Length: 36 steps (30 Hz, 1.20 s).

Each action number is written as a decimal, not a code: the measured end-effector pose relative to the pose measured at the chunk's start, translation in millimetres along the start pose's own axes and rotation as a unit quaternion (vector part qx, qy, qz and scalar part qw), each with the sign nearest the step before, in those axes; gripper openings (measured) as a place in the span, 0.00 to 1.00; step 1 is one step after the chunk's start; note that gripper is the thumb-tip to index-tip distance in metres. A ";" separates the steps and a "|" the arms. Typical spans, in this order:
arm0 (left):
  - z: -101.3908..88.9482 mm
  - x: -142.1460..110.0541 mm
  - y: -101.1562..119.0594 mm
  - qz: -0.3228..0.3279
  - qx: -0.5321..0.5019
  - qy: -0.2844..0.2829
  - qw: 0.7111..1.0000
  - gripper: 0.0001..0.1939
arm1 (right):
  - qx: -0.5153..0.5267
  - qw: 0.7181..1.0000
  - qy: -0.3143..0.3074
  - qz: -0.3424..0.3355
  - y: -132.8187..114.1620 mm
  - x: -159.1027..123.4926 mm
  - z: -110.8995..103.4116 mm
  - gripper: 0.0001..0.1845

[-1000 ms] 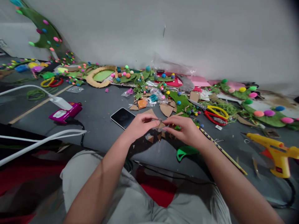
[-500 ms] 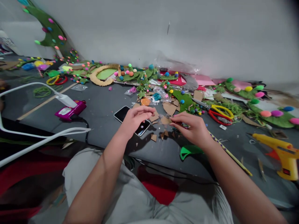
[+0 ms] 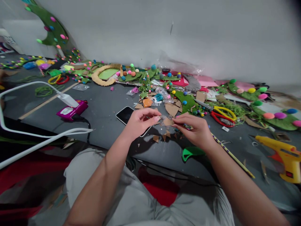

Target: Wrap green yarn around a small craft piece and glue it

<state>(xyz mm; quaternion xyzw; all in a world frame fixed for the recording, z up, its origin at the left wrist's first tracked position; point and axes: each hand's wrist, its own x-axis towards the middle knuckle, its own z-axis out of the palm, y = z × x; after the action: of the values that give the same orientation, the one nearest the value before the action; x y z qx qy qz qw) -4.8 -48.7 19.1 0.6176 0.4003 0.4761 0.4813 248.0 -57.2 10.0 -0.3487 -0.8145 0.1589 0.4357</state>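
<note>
My left hand (image 3: 142, 123) is closed in a pinch, with thumb and index finger meeting beside a small greyish scrap (image 3: 162, 118). Whether the scrap is in the fingers or behind them I cannot tell. Facing it, my right hand (image 3: 194, 125) also pinches, its fingertips at the edge of a brown cardboard piece (image 3: 167, 121); what they hold is too small to make out. Small cardboard triangles (image 3: 155, 138) lie on the dark table (image 3: 105, 110) below the hands. Partly behind my left hand lies a phone (image 3: 125, 115).
Scissors (image 3: 222, 114) with yellow and red handles lie right of the hands, beyond a dotted yellow stick (image 3: 232, 156). A yellow glue gun (image 3: 281, 152) is at far right, a green plastic piece (image 3: 191, 153) near the front edge. White cables run to a purple adapter (image 3: 72, 111) at left.
My hands, together a second ago, moved apart, uncovering cardboard between them. My left hand has since come slightly back toward the right. The whole view has shifted a little.
</note>
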 end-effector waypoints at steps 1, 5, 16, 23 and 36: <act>0.2 0.0 -0.2 0.001 0.000 0.000 1.000 0.13 | 0.000 1.000 0.001 -0.001 -0.1 0.0 0.1 0.08; -0.2 -0.6 0.2 0.009 -0.002 0.008 1.000 0.12 | 0.000 1.000 0.007 -0.011 -1.7 0.3 0.3 0.07; 2.3 -3.7 -4.4 0.044 -0.010 -0.053 0.998 0.13 | 0.010 0.996 0.033 -0.082 -3.0 1.8 4.7 0.10; 4.5 -5.8 -2.2 0.063 -0.007 -0.077 0.995 0.09 | -0.011 0.996 0.010 -0.088 0.7 -0.7 8.2 0.10; 5.1 -7.1 2.8 0.079 -0.035 -0.102 0.991 0.09 | -0.026 0.996 -0.005 -0.084 0.9 -1.5 8.7 0.09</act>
<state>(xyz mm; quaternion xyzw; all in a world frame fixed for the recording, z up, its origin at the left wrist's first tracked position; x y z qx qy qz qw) -1.3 -57.2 19.9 0.6754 0.2826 0.4605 0.5019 241.8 -57.2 3.7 -0.2895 -0.8470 0.1022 0.4339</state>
